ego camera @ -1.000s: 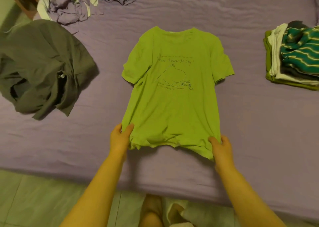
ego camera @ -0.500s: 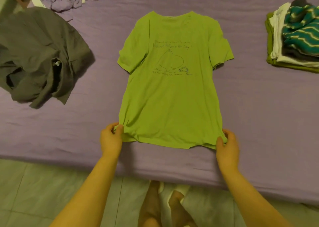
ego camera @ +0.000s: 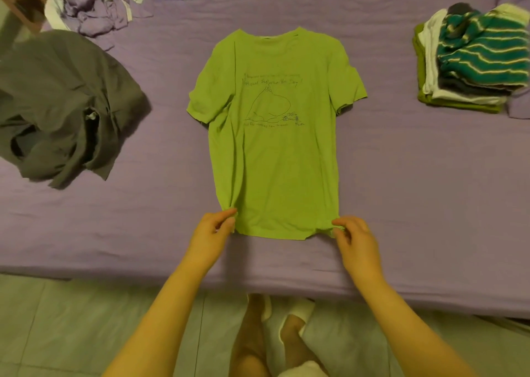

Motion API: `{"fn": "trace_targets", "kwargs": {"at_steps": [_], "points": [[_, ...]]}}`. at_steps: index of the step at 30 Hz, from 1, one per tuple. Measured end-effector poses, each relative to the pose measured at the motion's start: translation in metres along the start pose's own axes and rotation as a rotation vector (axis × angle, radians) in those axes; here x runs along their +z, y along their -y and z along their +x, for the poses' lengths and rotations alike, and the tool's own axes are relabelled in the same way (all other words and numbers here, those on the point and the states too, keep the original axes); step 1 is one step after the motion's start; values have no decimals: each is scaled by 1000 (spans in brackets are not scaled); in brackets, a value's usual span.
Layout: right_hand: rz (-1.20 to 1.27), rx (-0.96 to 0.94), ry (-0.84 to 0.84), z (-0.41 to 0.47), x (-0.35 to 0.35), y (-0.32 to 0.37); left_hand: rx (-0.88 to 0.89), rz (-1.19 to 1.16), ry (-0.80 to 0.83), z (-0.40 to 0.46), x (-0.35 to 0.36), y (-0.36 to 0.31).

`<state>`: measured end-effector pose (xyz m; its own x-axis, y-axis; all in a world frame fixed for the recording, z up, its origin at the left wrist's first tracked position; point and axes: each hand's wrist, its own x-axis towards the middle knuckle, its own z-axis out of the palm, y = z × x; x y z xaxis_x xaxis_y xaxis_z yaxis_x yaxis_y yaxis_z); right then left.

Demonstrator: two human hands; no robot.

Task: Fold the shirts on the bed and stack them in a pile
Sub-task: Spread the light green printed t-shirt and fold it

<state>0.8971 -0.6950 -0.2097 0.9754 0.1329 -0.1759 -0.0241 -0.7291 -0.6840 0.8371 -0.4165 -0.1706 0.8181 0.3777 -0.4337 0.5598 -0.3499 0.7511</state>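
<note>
**Green tee flat on bed, both hands at hem**

Lime-green T-shirt point(ego camera: 275, 147) is lying face-up, spread flat mid-bed on the purple sheet point(ego camera: 415, 190), neck pointing away from the person. Left hand point(ego camera: 213, 232) is pinching the hem's left corner; right hand point(ego camera: 355, 239) is pinching the right corner w/ curled fingers. Folded pile point(ego camera: 470, 67) is sitting far right, striped teal top uppermost. Crumpled grey shirt point(ego camera: 66, 104) is lying at left.
</note>
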Motion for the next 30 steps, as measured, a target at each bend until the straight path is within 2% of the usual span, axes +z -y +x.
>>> {"fn": "trace_targets", "kwargs": {"at_steps": [8,11,17,20,24,26,28,30], "points": [[-160,79,13,-4,-9,8,68,396,-188,-11,-13,3],[-282,57,103,-3,-10,9,59,422,-256,-18,-17,0],[-357,-45,175,2,-5,18,101,445,-344,-25,-18,-8],[-388,-31,179,5,-5,18,154,444,-324,-22,-25,-5],[-405,64,74,7,-20,22,140,405,-173,-14,-47,1],[-350,51,-8,7,-31,24,89,352,-125,-9,-66,1],[-300,24,-49,8,-41,23,22,394,-119,-4,-81,2],[-261,18,23,11,-43,20,-56,506,-50,1,-84,2]]}}
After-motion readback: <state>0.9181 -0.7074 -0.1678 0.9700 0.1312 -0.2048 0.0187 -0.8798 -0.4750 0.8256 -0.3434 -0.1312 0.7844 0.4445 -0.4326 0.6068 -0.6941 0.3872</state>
